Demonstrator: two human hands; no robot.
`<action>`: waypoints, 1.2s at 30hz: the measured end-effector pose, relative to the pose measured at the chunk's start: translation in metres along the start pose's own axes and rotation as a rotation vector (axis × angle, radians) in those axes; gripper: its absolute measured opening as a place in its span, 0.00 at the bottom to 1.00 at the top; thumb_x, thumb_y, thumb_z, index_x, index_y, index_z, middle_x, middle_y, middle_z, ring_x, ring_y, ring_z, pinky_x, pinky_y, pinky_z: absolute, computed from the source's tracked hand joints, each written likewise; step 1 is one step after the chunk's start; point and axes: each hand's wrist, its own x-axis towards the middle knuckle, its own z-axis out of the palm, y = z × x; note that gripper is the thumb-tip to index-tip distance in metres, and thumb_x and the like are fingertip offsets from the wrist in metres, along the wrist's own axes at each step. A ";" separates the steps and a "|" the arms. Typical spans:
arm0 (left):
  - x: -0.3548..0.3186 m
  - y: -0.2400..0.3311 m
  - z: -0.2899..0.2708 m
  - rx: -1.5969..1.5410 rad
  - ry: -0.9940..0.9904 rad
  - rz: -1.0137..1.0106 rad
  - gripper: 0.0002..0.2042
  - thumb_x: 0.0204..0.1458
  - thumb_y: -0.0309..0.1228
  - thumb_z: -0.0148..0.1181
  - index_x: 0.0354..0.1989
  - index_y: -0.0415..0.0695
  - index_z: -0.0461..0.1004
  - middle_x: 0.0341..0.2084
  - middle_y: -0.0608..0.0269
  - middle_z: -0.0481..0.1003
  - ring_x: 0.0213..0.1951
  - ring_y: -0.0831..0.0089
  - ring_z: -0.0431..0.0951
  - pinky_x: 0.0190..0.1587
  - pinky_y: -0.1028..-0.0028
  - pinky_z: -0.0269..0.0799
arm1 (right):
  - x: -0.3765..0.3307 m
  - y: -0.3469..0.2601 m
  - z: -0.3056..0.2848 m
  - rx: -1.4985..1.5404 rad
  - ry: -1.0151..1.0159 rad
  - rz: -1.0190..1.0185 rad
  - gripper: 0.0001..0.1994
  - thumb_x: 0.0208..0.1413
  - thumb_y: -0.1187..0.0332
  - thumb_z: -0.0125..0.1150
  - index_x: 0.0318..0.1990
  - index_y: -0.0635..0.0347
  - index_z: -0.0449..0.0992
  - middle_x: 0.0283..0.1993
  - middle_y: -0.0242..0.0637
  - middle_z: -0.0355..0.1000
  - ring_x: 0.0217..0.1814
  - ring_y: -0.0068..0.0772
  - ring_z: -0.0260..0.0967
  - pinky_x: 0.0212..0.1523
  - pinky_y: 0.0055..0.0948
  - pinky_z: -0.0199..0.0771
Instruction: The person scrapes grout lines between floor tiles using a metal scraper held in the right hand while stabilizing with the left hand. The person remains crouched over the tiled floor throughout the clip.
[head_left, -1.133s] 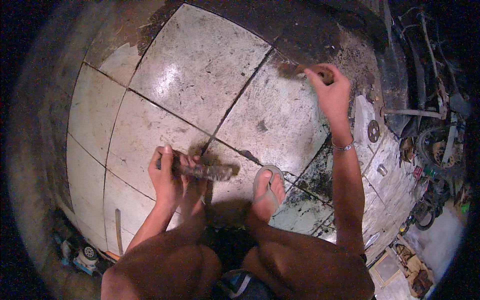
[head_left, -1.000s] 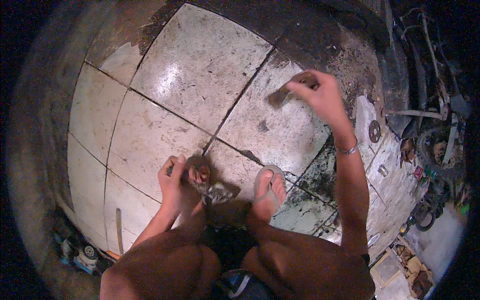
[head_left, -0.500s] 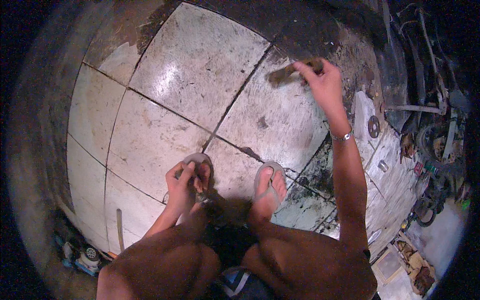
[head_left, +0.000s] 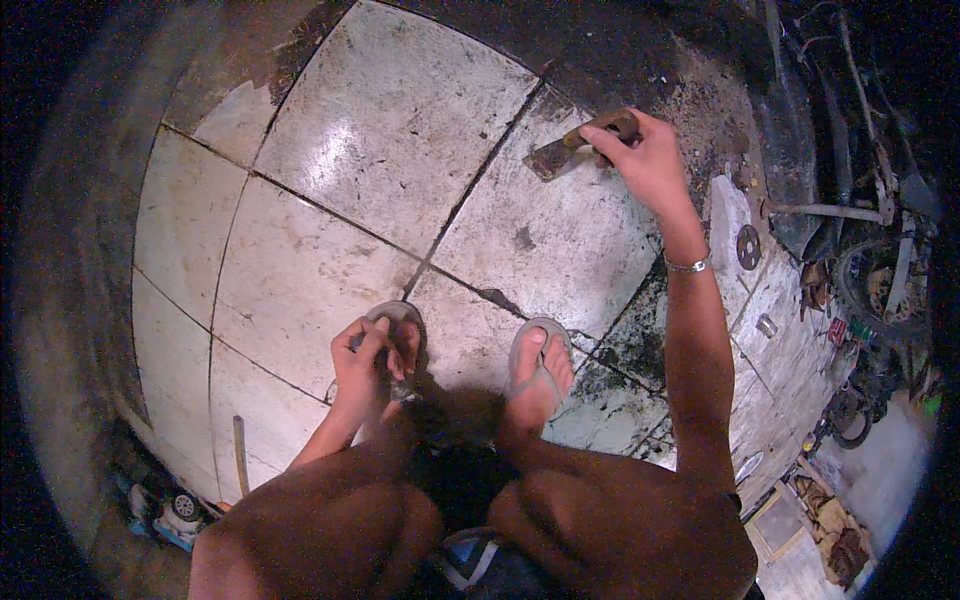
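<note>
Out over the tiles at the far right, my right hand (head_left: 648,160) is closed around a scraper (head_left: 552,160) with a flat, dirty blade. The blade points left, over or against a dirty white tile; whether it touches cannot be told. My left hand (head_left: 362,365) is curled closed beside my left foot (head_left: 408,338), thumb and fingers pressed together. A small dark bit shows between its fingers, too little to name. Both feet wear grey flip-flops (head_left: 528,340).
Stained white floor tiles (head_left: 390,130) meet dark, crumbly ground (head_left: 700,80) at the far right. A perforated disc (head_left: 748,247) and a small metal cylinder (head_left: 767,325) lie right of my arm. Metal frames, a wheel (head_left: 880,285) and boxes line the right; a stick (head_left: 240,455) lies left.
The scraper has shifted slightly left and its blade shows more sharply. My right hand has moved up a little. My left hand stays by the foot, still closed.
</note>
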 end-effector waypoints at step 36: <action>0.002 -0.006 -0.005 -0.013 -0.032 -0.010 0.16 0.65 0.37 0.58 0.24 0.45 0.66 0.12 0.64 0.70 0.13 0.75 0.69 0.19 0.74 0.65 | -0.014 0.009 -0.014 0.257 0.126 0.209 0.14 0.49 0.64 0.78 0.36 0.62 0.80 0.29 0.32 0.79 0.29 0.19 0.72 0.31 0.25 0.72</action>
